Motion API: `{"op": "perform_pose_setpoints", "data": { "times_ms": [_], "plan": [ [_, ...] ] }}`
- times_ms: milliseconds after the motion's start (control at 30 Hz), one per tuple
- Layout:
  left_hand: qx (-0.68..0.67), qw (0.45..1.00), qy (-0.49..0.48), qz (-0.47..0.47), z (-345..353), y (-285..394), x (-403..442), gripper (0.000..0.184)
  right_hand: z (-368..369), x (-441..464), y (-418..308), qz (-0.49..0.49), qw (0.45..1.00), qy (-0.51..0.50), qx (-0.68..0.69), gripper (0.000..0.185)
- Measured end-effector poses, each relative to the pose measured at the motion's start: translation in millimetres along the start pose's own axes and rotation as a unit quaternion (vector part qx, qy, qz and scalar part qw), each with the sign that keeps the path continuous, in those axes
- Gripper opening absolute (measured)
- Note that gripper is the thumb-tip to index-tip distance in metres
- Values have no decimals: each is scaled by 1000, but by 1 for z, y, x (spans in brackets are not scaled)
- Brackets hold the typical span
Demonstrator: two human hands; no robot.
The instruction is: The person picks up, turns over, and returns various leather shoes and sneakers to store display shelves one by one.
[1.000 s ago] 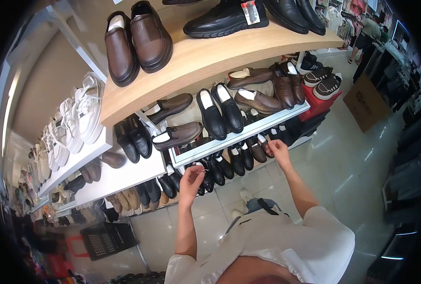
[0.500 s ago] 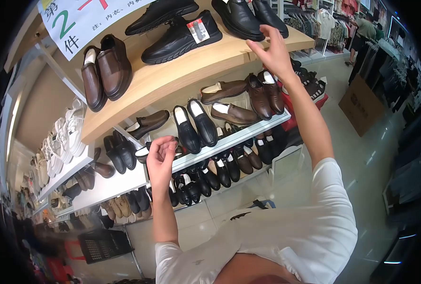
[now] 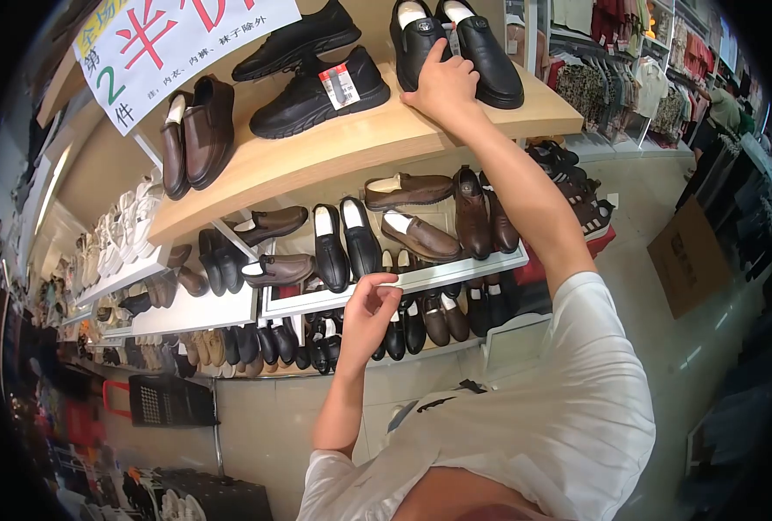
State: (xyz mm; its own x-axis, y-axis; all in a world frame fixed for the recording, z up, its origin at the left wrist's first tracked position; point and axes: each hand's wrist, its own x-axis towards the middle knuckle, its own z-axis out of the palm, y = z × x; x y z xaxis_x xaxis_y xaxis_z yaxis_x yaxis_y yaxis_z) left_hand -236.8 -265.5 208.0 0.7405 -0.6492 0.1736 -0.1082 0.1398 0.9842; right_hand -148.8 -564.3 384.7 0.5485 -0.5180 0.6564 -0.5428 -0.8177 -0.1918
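On the wooden upper shelf, my right hand (image 3: 445, 85) lies closed over the toe of a black loafer (image 3: 419, 39). Its index finger stretches across the top and its thumb is at the near side. The matching black loafer (image 3: 487, 61) stands just to the right. My left hand (image 3: 370, 311) hangs in front of the lower white shelf, fingers loosely curled with a gap to the thumb, holding nothing. Nearest behind it is a pair of black slip-on shoes (image 3: 361, 239) with white filling.
The wooden shelf (image 3: 316, 143) also carries brown loafers (image 3: 208, 130), black sneakers (image 3: 321, 95) with a price tag and a paper sign (image 3: 186, 43). Brown shoes (image 3: 420, 234) stand on the white shelf (image 3: 420, 280). A cardboard box (image 3: 688, 258) stands on the floor at right.
My right hand has come left and down onto the black loafer's toe; before, it was spread above the shelf edge. My left hand has shifted right and lower. The view has turned somewhat.
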Motion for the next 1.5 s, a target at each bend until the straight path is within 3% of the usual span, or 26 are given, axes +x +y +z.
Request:
{"op": "perform_pose_setpoints", "data": {
  "times_ms": [200,267,433,500,533,633,700,767,800,867,900,933,1000,1033,1067,1100,1167,1200,1267,1400,1433,1500],
  "plan": [
    [-11,1000,17,-18,7,14,-5,21,1,-3,-5,19,997,28,64,112],
    [-22,1000,9,3,5,20,-6,21,-10,-2,-2,51,985,8,165,115],
    [-64,997,-37,13,1,33,-7,31,-78,-66,-1,66,969,15,237,109],
    [-74,990,-67,102,-7,43,0,50,-93,-116,3,13,954,56,295,103],
    [-77,986,-83,124,-15,47,7,77,-100,-142,7,-23,939,55,339,102],
    [-119,978,-82,154,-30,61,19,109,-107,-224,18,-76,860,-29,503,109],
    [-184,968,-81,150,-30,63,18,113,-101,-268,6,-64,838,-92,534,117],
    [-208,968,-86,113,-27,64,10,117,-93,-299,-10,-94,855,-114,496,122],
    [-210,970,-65,99,-40,31,6,115,-75,-317,-15,-108,856,-106,494,123],
    [-335,940,27,67,-25,26,0,107,-55,-328,-19,-142,853,-93,493,124],
    [-393,918,-15,51,-31,14,1,103,-47,-334,-21,-169,851,-72,492,124],
    [-449,891,-55,37,-38,-5,3,99,-41,-334,-25,-112,770,-95,621,123],
    [-507,848,-134,78,-35,-26,6,97,-65,-316,-37,-143,868,-133,456,120],
    [-523,831,-158,105,-30,-26,7,98,-57,-324,-41,-125,827,-150,528,118],
    [-554,799,-196,131,-26,-21,11,97,-51,-330,-48,-131,821,-160,532,118],
    [-579,773,-223,132,-28,-23,16,97,-47,-335,-55,-168,837,-104,510,117],
    [-592,753,-257,128,-38,-27,18,71,-38,-345,-67,-230,865,-11,447,113],
    [-598,742,-274,126,-43,-27,19,61,-37,-351,-70,-235,861,-17,451,113],
    [-633,732,-221,123,-39,-25,8,65,-35,-359,-78,-255,882,14,397,112],
    [-589,735,-301,149,-71,-36,4,67,-22,-368,-88,-258,862,17,436,118],
    [-588,784,-187,66,-85,-41,-2,68,-25,-365,-89,-257,862,15,437,118],
    [-422,890,-149,86,-114,-31,-16,92,-32,-352,-85,-233,781,-143,561,126]
  ]
}}
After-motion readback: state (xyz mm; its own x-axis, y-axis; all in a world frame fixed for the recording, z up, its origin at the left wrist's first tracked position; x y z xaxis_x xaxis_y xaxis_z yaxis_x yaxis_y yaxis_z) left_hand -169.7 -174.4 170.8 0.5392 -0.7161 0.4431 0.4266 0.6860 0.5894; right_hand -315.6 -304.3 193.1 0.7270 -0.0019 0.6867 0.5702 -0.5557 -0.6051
